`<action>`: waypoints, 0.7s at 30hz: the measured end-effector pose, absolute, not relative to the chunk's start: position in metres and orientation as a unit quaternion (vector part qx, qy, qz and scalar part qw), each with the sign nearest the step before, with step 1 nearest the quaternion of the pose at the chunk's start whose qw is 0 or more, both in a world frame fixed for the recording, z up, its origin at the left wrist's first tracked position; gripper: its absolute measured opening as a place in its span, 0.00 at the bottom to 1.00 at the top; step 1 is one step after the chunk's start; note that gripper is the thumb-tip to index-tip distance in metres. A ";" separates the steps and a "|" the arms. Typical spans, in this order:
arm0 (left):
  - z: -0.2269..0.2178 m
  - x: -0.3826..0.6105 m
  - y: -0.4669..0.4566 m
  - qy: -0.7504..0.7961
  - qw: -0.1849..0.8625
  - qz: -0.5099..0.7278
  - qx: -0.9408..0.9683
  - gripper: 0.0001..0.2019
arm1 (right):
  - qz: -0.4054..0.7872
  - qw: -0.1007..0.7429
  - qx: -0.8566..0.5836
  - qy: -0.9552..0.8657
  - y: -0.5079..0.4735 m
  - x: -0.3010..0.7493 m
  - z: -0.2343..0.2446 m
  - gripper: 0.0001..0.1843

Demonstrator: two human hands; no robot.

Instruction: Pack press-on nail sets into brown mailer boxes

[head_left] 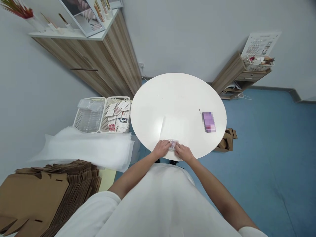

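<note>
Near the front edge of the white round table [179, 92] rests a small clear plastic box [173, 142] with pinkish-purple pieces inside. My left hand [162, 148] grips the box at its left side, fingers bent together. On the opposite side, my right hand [183, 151] has its fingertips pressed to the box's right edge. The fingers partly cover the box, and the pieces in it are too small to make out. A thin, pale sheet or strip [162, 127] seems to lie on the table just beyond my left hand.
A blurred purple rectangular item [208, 121] lies at the table's right. To the left stand a basket of clear plastic cases [90, 115], a basket of printed cards [118, 115], white sheets [89, 144] and stacked cardboard [37, 194]. A cardboard box [225, 141] sits on the floor at right.
</note>
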State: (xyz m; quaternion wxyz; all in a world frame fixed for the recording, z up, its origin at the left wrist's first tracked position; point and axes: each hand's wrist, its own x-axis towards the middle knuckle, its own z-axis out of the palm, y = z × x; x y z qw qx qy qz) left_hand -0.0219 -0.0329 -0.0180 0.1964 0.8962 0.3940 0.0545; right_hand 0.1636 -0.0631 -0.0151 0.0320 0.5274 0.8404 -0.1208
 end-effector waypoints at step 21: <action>-0.005 -0.016 0.012 0.459 0.430 0.065 0.774 0.15 | -0.422 -0.137 0.629 0.638 -0.020 0.186 0.015 0.10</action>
